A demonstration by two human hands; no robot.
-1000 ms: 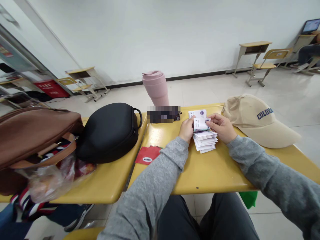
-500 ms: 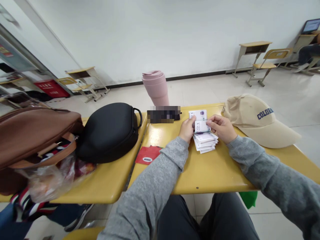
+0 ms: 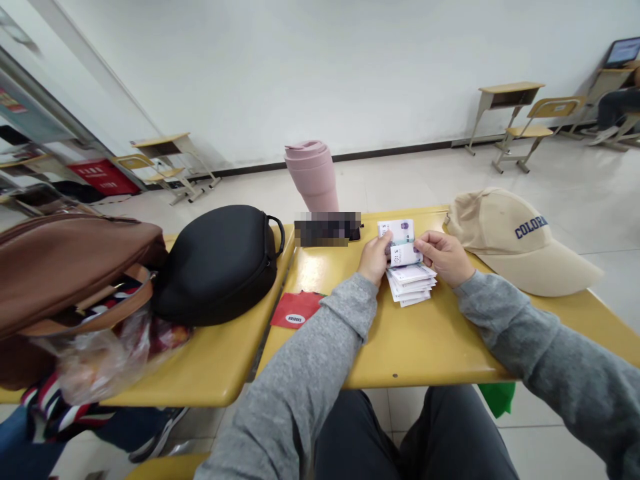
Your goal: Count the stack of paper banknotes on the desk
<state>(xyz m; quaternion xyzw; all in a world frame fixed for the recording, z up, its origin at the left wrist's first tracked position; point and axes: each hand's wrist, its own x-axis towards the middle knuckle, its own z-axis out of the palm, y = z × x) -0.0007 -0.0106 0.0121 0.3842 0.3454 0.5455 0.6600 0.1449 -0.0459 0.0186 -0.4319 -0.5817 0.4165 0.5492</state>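
Observation:
Pale banknotes with purple print (image 3: pixel 402 229) are in my left hand (image 3: pixel 374 259), its thumb lying over their left edge. At the right edge of a folded-over note (image 3: pixel 406 254), my right hand (image 3: pixel 444 255) pinches with thumb and fingertips. Below both hands a loose, fanned pile of similar notes (image 3: pixel 411 285) lies on the yellow desk (image 3: pixel 430 353). The lower fingers of my left hand are hidden behind the notes. A red pouch or packet with a white oval label (image 3: pixel 296 310) lies left of the pile, partly covered by my left sleeve.
A beige cap (image 3: pixel 520 240) lies on the right. Behind the hands stand a pink tumbler (image 3: pixel 313 177) and a dark, blurred-out object (image 3: pixel 325 230). To the left are a black case (image 3: pixel 220 267), a brown bag (image 3: pixel 80 267) and a clear plastic bag (image 3: pixel 95 367).
The folded-over note between my hands has shifted slightly, showing more of its print. Both hands stay in nearly the same place; the pile looks unchanged.

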